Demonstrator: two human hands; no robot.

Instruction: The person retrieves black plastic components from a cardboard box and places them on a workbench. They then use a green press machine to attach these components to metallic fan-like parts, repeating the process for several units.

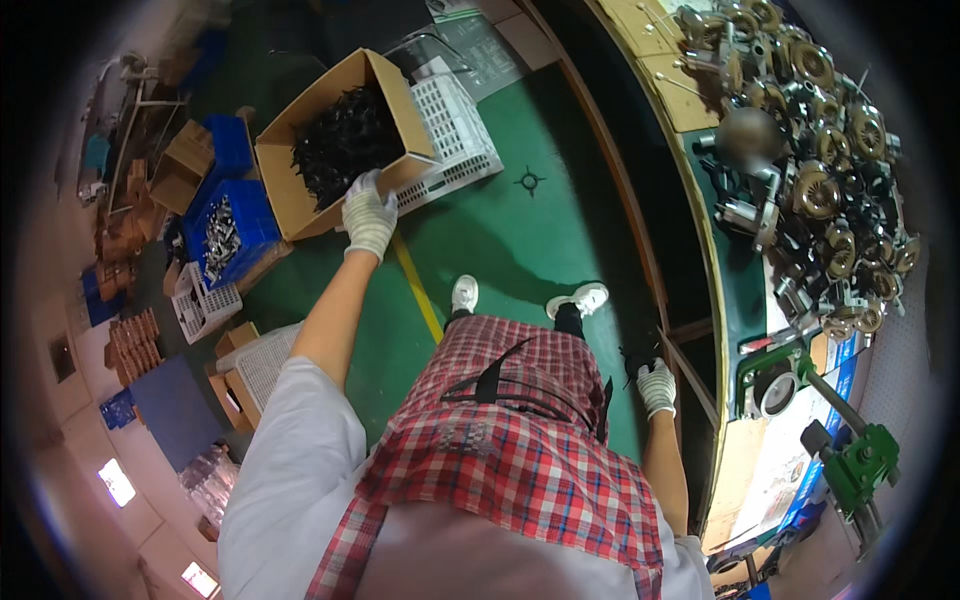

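My left hand (370,217), in a white knit glove, is closed over the near rim of an open cardboard box (408,112). A heap of black, spiky-looking parts (347,145) fills the box; their exact kind is too dark to tell. Down by the bench's side, my gloved right hand (657,388) is closed on a small bunch of black parts (636,360) that stick out past the fingers. Those look like the ones in the box.
A white plastic crate (455,125) stands beside the box. Left of it, a blue bin (243,245) holds shiny metal parts. On the right, the workbench (735,270) carries a pile of round metal assemblies (815,190) and a green press (865,460). A yellow line (415,285) crosses the green floor.
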